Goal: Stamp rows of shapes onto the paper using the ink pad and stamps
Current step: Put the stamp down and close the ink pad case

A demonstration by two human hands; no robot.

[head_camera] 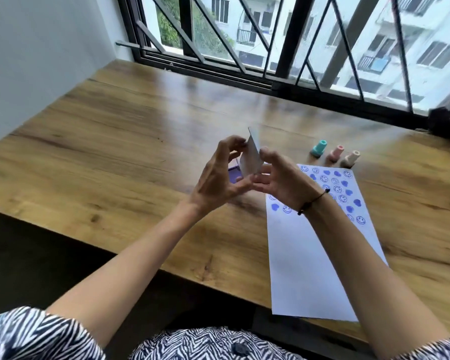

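**Stamping well advanced, ink pad lid in both hands**

Paper [309,255] lies at the lower right of the frame, its near edge hanging a little over the front edge of the wooden table [115,152]. Its long axis runs from that near edge up and slightly left toward the window. The near half is blank; the far half carries several rows of blue smiley faces and solid blue blobs, so I judge the stamping largely done, with room left for more rows nearer the person.

Above the middle of the frame the left hand [218,183] and the right hand [281,180] meet over the ink pad [234,175], whose purple surface shows just left of the fingers. Both hands pinch the pad's pale lid [251,157], which stands raised on edge, tilted, its top corner pointing up and away. Whether it is being opened or closed I cannot tell.

Farther back, right of centre, three stamps lie beside the paper's far edge, none in hand: a teal stamp [318,148], a pink stamp [335,153] and a beige stamp [350,158], each leaning with its handle toward the upper right.
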